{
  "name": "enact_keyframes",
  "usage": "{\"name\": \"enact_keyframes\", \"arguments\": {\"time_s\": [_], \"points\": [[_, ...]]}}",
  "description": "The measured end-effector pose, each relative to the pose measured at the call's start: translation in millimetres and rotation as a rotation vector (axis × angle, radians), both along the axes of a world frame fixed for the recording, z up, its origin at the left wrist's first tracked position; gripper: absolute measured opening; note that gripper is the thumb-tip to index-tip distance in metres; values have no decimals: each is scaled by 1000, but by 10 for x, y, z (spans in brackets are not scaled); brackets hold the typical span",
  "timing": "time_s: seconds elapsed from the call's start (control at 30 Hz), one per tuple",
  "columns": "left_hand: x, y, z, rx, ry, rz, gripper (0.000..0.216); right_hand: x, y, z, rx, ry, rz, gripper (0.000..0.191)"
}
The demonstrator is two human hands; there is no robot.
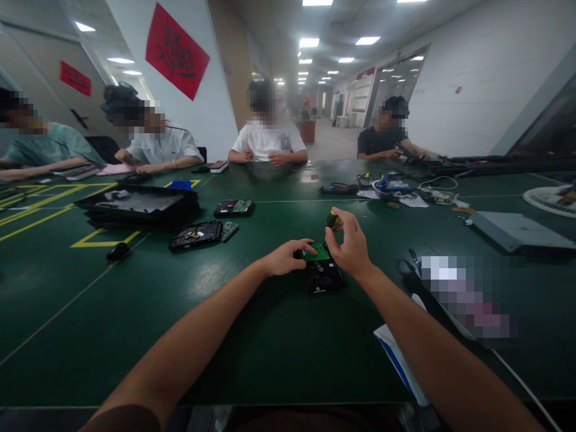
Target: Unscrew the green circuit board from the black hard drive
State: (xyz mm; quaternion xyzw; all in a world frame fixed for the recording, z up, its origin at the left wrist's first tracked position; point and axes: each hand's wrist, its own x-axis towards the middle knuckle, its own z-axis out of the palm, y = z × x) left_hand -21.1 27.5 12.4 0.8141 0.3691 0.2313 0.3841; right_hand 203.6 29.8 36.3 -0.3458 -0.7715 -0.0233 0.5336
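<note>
Your left hand (pixel 288 258) sits at the left edge of the green circuit board (pixel 318 252), index finger along its far side, thumb at the near side. The grip looks closed on that corner, but you can't tell a pinch from a plain press, since the fingers hide it. Your right hand (pixel 353 246) has its grip clamped on a small screwdriver (pixel 332 219). The yellow-and-black handle is up, the shaft about upright, pointing down at the board's far right corner. The tip is hidden behind your fingers.

The board lies flat on the black hard drive (pixel 323 277). The drive rests on the green tabletop (pixel 252 336) straight in front of you, between both hands.

Progress, as a judgement: early to middle. The board is still seated on the drive, not lifted, not tilted. No loose screws show beside it, though they'd be too small to tell. Screw work at that corner looks to be the step in hand; the board is not yet off.

Two more drives lie to the left, well apart from yours: an opened drive (pixel 197 234) and a second drive (pixel 234 207) with its board up. A black tray (pixel 139 204) sits just beyond them. A white-and-blue paper (pixel 396 354) lies by your right forearm. A cable tangle (pixel 396 183) and a grey metal plate (pixel 517 231) are on the right. Four other people sit across the tabletop, none reaching near your drive.
</note>
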Motion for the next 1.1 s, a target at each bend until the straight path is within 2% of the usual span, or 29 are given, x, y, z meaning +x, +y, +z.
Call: {"name": "enact_keyframes", "arguments": {"time_s": [0.2, 0.4, 0.6, 0.77, 0.97, 1.1], "points": [[3, -8, 13, 7, 11, -1, 48, -1, 3, -5, -12, 13, -33, 51], [0, -6, 7, 1, 8, 2, 48, -7, -7, 8, -21, 0, 23, 53], [4, -3, 1, 16, 10, 1, 48, -2, -12, 21, 9, 7, -32, 50], [-6, 2, -6, 3, 5, -3, 47, 0, -12, 29, 13, -14, 6, 50], [-9, 5, -1, 25, 21, -8, 47, 10, -3, 20, 17, 4, -39, 49], [-5, 2, -5, 12, 16, 1, 49, -1, -13, 25, 15, -9, -2, 51]]}}
